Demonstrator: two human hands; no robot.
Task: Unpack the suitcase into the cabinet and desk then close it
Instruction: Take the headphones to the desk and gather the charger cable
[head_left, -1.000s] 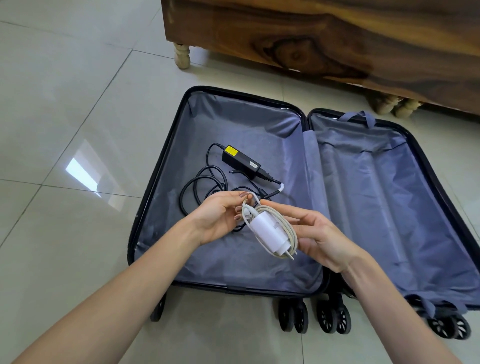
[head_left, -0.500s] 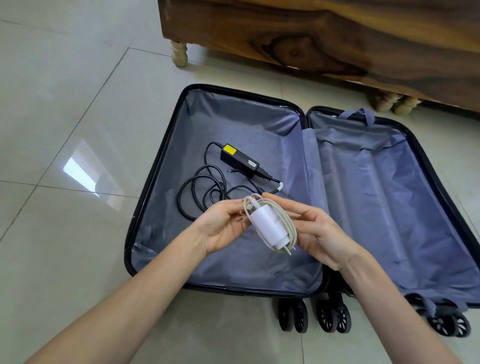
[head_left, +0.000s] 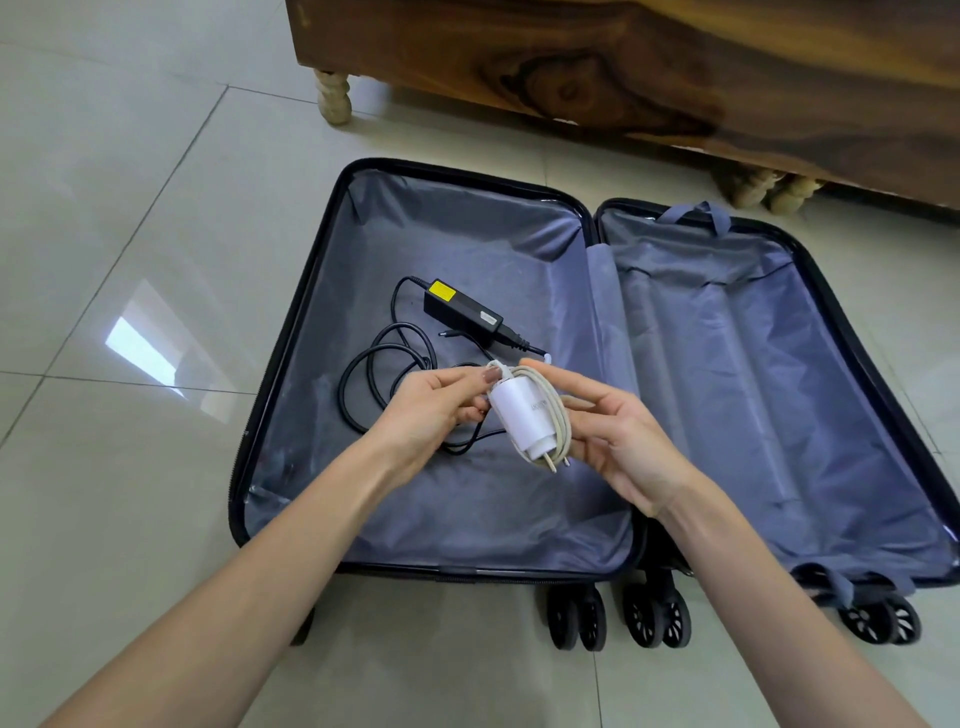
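As the left hand (head_left: 434, 410) grips the charger (head_left: 524, 410), it covers cable (head_left: 344, 382).

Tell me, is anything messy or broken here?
Nothing looks broken. Only the black charger is untidy: its cord sprawls in loose loops in the left half of the suitcase. The white charger is wrapped neatly.

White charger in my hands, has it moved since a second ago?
Yes. The white charger has shifted up the picture, closer to the black adapter that lies in the suitcase, and further from its near rim.
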